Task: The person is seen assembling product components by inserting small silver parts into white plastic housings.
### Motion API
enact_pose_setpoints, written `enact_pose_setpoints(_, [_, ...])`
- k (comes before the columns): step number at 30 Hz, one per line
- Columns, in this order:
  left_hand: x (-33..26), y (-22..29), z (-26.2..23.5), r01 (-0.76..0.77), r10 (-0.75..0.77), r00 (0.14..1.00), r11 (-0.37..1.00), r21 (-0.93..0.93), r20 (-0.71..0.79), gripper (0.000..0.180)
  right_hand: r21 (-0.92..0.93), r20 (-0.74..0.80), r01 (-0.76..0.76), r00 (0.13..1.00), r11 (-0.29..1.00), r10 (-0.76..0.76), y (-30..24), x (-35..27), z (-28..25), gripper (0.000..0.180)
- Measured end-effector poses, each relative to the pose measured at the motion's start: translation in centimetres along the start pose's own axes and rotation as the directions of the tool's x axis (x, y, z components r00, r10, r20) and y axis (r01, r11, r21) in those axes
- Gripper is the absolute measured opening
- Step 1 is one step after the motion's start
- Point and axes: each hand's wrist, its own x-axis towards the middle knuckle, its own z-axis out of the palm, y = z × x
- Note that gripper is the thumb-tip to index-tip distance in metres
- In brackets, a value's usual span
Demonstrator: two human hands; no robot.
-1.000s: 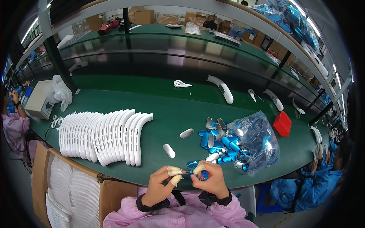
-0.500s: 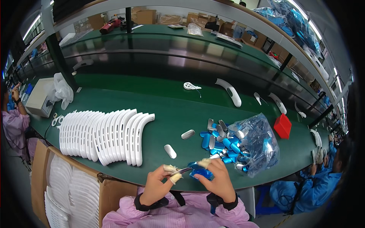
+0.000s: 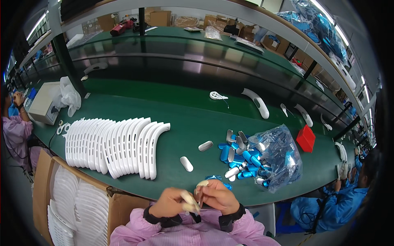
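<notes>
Near the table's front edge my right hand (image 3: 221, 197) pinches a small shiny oval cover (image 3: 200, 198), seen almost edge-on. My left hand (image 3: 171, 202) is closed, its fingertips pressed at the cover's lower left side; part of the grip is hidden. Pale finger cots sit on fingers of both hands. Just beyond them lies crumpled blue film (image 3: 225, 185). Two loose oval covers, a white one (image 3: 186, 164) and a silver one (image 3: 205, 146), rest on the green table. To their right is a pile of blue and silver covers (image 3: 242, 158), partly in a clear plastic bag (image 3: 283, 158).
A row of curved white slotted shells (image 3: 111, 147) stands at left, above a cardboard box (image 3: 113, 213) of more shells. A red bin (image 3: 305, 138) and white parts (image 3: 256, 104) lie farther right. People sit at both sides; a shelf rail (image 3: 221, 7) crosses overhead.
The right hand has let go of the blue film, which now lies on the table. Both hands have drawn closer together and toward me, with the cover turned edge-on.
</notes>
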Motion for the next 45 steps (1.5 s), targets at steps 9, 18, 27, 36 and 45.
enact_pose_setpoints(9, [3.1,1.8,-6.5,0.355,0.485,0.837,-0.126,0.926,-0.255,0.051,-0.006,-0.207,0.201,0.958,0.980,-0.198,-1.5,-0.1,0.2,0.022])
enact_pose_setpoints(18, [4.0,0.3,-5.1,0.285,0.280,0.930,-0.138,0.948,-0.239,0.058,-0.158,-0.220,0.226,0.941,0.961,-0.257,-2.0,-0.1,0.3,0.024])
enact_pose_setpoints(27, [2.0,1.6,-2.4,0.115,-0.112,0.965,0.993,-0.002,-0.237,0.084,-0.701,-0.241,0.216,0.825,0.680,-0.511,-2.6,-0.6,2.9,0.027])
enact_pose_setpoints(36, [0.8,1.4,0.8,0.138,-0.204,0.967,0.923,-0.360,-0.152,0.086,-0.972,0.017,0.138,0.850,0.192,-0.526,-2.5,-0.9,4.0,0.028])
enact_pose_setpoints(45, [0.9,0.0,1.7,0.149,-0.175,0.952,0.981,-0.120,-0.250,0.067,-0.903,0.399,0.175,0.681,-0.392,-0.614,-1.6,-0.8,2.6,0.047])
